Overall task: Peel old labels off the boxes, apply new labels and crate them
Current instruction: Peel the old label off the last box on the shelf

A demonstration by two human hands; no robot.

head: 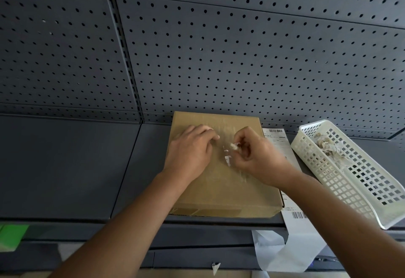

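So the flat brown cardboard box [219, 181] is pinned flat by the left hand [190, 148], fingers relaxed. A thin white label scrap [233, 145] is pinched by the right hand [256, 157]. It's probably flimsy and tear-prone, so best gripped near the stuck edge. A white plastic mesh basket [350, 181] is parked at the box's 3 o'clock.

Tan box [219, 181], white lattice basket [341, 177], grey perforated pegboard [219, 47]

Matt brown cardboard box [221, 181] with glossy tape residue, matt grey perforated metal panel [241, 58], white plastic lattice basket [350, 181].
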